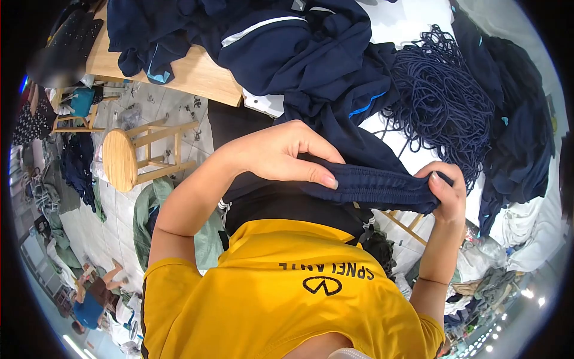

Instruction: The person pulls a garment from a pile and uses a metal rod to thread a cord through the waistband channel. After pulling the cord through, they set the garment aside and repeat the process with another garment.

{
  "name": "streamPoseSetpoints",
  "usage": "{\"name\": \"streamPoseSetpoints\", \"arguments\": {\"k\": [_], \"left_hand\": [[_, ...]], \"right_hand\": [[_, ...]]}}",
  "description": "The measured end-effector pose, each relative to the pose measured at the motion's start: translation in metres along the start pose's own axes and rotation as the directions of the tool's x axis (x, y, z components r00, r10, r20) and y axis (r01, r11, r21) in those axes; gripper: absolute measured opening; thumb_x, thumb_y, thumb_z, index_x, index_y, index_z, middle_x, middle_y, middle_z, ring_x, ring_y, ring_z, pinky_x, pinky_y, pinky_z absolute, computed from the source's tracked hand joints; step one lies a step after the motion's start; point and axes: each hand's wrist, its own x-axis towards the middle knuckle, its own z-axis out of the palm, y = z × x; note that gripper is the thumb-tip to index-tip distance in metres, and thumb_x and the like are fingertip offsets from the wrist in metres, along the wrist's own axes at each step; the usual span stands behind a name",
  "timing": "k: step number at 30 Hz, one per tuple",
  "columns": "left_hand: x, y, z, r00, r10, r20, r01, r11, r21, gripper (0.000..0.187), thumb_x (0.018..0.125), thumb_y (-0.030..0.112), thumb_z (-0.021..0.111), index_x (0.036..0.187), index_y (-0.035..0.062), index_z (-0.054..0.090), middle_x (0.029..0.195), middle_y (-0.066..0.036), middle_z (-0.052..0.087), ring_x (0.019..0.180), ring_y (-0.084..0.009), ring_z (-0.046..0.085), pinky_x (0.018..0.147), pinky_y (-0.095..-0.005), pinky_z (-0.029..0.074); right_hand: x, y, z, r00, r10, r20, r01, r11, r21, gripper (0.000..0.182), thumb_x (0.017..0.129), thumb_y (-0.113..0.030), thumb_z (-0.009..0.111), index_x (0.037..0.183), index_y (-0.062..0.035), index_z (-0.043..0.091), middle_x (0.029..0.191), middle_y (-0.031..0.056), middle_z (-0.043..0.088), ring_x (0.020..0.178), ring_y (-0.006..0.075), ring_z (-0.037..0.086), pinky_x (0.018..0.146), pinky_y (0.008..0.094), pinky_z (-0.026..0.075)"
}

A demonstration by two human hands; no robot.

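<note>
A navy garment's gathered elastic waistband (376, 186) is stretched sideways in front of my waist. My left hand (287, 154) pinches its left end, the thumb on top and the fingers behind the cloth. At the other end, my right hand (445, 188) grips the band with thumb and curled fingers. The rest of the garment runs up over the table edge into a heap of navy cloth (269, 54) with white and light blue trim. Just beyond my right hand lies a tangled pile of navy cord (439, 96).
A wooden stool (121, 160) stands on the tiled floor to the left. More dark garments (514, 113) hang at the right of the table. Cloth lies in piles around the floor. Another person in a blue top (89, 308) is at the lower left.
</note>
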Motion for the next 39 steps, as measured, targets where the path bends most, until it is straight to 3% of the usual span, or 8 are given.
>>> {"name": "streamPoseSetpoints", "arguments": {"k": [9,16,19,24,29,30,34,39], "left_hand": [[0.011,0.002,0.024,0.984,0.106,-0.146,-0.033,0.901,0.433,0.023,0.075,0.012,0.077,0.093,0.0004,0.070,0.083,-0.013,0.070,0.076,-0.0263,0.067,0.066,-0.0309,0.050],[0.019,-0.010,0.026,0.831,0.529,-0.171,-0.159,0.522,0.838,0.016,0.068,0.013,0.070,0.084,0.0094,0.069,0.073,-0.007,0.065,0.072,-0.0265,0.064,0.065,-0.0367,0.050],[-0.014,0.031,-0.009,0.726,0.570,-0.385,0.441,0.044,0.897,0.021,0.074,0.010,0.063,0.092,0.0185,0.070,0.075,-0.002,0.066,0.072,-0.0231,0.064,0.065,-0.0341,0.051],[-0.090,0.086,-0.086,0.539,0.787,-0.299,0.500,-0.014,0.866,0.039,0.066,-0.008,0.059,0.099,0.0078,0.074,0.097,-0.005,0.072,0.084,-0.0217,0.066,0.080,-0.0304,0.050],[-0.017,0.124,-0.041,0.789,0.598,0.141,0.238,-0.510,0.827,0.032,0.066,0.000,0.063,0.092,0.0146,0.072,0.086,0.002,0.068,0.079,-0.0169,0.063,0.074,-0.0302,0.049],[0.023,0.094,-0.035,0.587,0.759,0.281,0.069,-0.393,0.917,0.022,0.065,0.009,0.065,0.085,0.0161,0.071,0.077,0.004,0.062,0.074,-0.0154,0.059,0.073,-0.0291,0.045],[0.058,0.053,-0.013,0.598,0.799,0.068,-0.107,-0.004,0.994,0.025,0.066,0.027,0.074,0.089,0.0173,0.070,0.079,0.004,0.064,0.077,-0.0170,0.061,0.073,-0.0313,0.048],[0.039,-0.002,-0.027,0.946,0.257,-0.198,-0.004,0.619,0.785,0.030,0.074,0.034,0.077,0.089,0.0077,0.071,0.080,-0.009,0.068,0.073,-0.0274,0.064,0.066,-0.0322,0.048]], "right_hand": [[-0.002,-0.029,0.047,0.946,-0.301,0.118,0.322,0.854,-0.408,0.008,0.083,-0.001,0.063,0.091,-0.0017,0.063,0.071,0.0035,0.061,0.059,0.0119,0.053,0.059,0.0238,0.043],[0.017,-0.026,0.085,0.907,-0.346,0.241,0.420,0.681,-0.600,0.092,0.063,-0.002,0.080,0.144,-0.0080,0.037,0.123,0.0158,0.046,0.102,0.0307,0.055,0.081,0.0345,0.048],[0.033,0.002,0.075,0.902,-0.432,0.001,0.267,0.556,-0.787,0.102,0.061,0.009,0.072,0.149,-0.0041,0.022,0.135,0.0216,0.041,0.119,0.0335,0.048,0.086,0.0350,0.046],[0.004,0.037,0.083,0.905,-0.418,0.075,0.385,0.733,-0.561,0.093,0.069,0.008,0.062,0.150,-0.0017,0.017,0.143,0.0240,0.034,0.135,0.0346,0.036,0.105,0.0416,0.037],[0.035,0.000,0.102,0.384,-0.917,-0.104,0.760,0.378,-0.529,0.097,0.071,-0.009,0.078,0.149,-0.0042,0.019,0.143,0.0353,0.030,0.130,0.0493,0.037,0.107,0.0510,0.032],[0.035,-0.011,0.101,0.438,-0.890,-0.130,0.720,0.433,-0.542,0.087,0.072,-0.006,0.076,0.144,-0.0029,0.028,0.138,0.0323,0.038,0.126,0.0458,0.043,0.105,0.0479,0.035],[0.027,-0.027,0.073,0.656,-0.722,-0.220,0.454,0.610,-0.649,0.025,0.077,0.010,0.062,0.101,0.0030,0.069,0.102,0.0144,0.070,0.095,0.0225,0.067,0.087,0.0278,0.049],[-0.004,-0.004,0.038,0.833,-0.443,-0.330,0.225,0.817,-0.530,0.009,0.090,-0.003,0.061,0.097,0.0004,0.066,0.081,0.0003,0.062,0.071,0.0056,0.050,0.066,0.0184,0.039]]}}
